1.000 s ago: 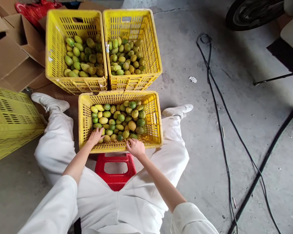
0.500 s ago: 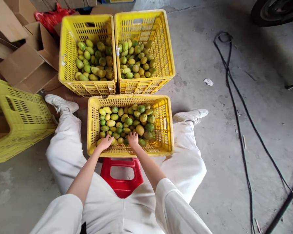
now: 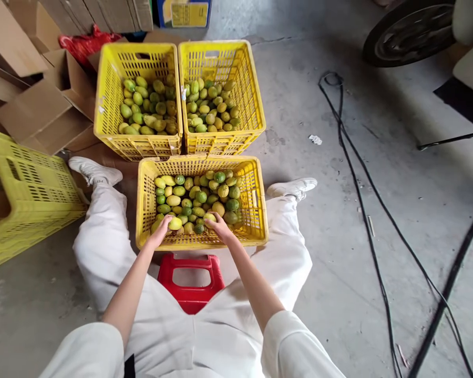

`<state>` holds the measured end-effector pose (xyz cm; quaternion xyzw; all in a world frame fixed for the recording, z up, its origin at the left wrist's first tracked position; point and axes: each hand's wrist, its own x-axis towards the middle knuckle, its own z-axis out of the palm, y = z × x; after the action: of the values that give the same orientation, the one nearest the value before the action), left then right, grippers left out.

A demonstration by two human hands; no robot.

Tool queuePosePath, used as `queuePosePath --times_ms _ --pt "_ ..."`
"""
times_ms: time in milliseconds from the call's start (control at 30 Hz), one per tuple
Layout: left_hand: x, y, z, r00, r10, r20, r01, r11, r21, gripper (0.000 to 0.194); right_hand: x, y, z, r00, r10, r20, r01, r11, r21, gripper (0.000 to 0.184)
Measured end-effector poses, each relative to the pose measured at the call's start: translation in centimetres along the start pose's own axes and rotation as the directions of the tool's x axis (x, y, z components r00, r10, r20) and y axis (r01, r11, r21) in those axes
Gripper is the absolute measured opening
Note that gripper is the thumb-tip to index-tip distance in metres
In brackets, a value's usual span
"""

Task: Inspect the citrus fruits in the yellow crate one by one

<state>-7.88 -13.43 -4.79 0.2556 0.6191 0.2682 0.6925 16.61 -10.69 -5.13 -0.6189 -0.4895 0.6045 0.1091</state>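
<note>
In front of me a yellow plastic crate (image 3: 142,205) holds many green and yellow lemons (image 3: 201,196) in a loose layer. My left hand (image 3: 160,231) is over the near left part of this crate, its fingers closed on a yellow lemon (image 3: 175,223). Toward the middle of the near side, my right hand (image 3: 220,228) grips another yellowish lemon (image 3: 209,217) between thumb and fingers. Both hands are just above the other fruit, and their undersides are hidden.
Behind stand two more yellow crates, left (image 3: 98,110) and right (image 3: 256,100), partly filled with lemons. A yellow-green crate (image 3: 47,184) and cardboard boxes (image 3: 35,113) lie at left. A red stool (image 3: 191,302) is below the near crate; black cables (image 3: 362,194) cross the floor.
Both hands have come up slightly from among the fruit, each now with a lemon showing in its grip. The camera view has shifted toward the right and up.
</note>
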Motion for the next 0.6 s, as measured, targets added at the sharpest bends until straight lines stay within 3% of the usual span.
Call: queuePosePath --times_ms 67,133,233,300,400,600 --pt "-1.5 0.9 1.0 0.998 0.056 0.031 -0.052 0.992 -0.118 0.041 -1.8 -1.2 -0.2 0.998 -0.056 -0.008 0.057 0.982 0.179 0.042" --pt "-3.2 1.9 2.2 0.993 0.113 0.044 -0.102 0.974 -0.202 0.050 -3.9 -2.5 -0.4 0.992 -0.124 0.003 0.110 0.889 0.444 0.047" --pt "-6.2 3.7 4.1 0.976 0.204 0.081 -0.170 0.936 -0.307 0.060 -7.0 -4.6 -0.5 0.975 -0.219 0.028 0.086 0.495 0.865 0.056" --pt "-8.2 4.8 5.3 0.956 0.270 0.114 -0.209 0.900 -0.383 0.062 -8.6 -5.8 -0.6 0.971 -0.239 0.017 0.069 0.347 0.935 0.058" --pt "-10.8 6.2 6.8 0.939 0.327 0.103 -0.260 0.874 -0.411 0.064 -10.7 -6.9 -0.6 0.963 -0.269 -0.030 0.118 0.319 0.940 0.055" --pt "-13.2 6.6 7.4 0.925 0.366 0.101 -0.282 0.839 -0.465 0.066 -13.5 -7.7 -0.6 0.960 -0.229 -0.162 0.243 0.392 0.887 0.047"
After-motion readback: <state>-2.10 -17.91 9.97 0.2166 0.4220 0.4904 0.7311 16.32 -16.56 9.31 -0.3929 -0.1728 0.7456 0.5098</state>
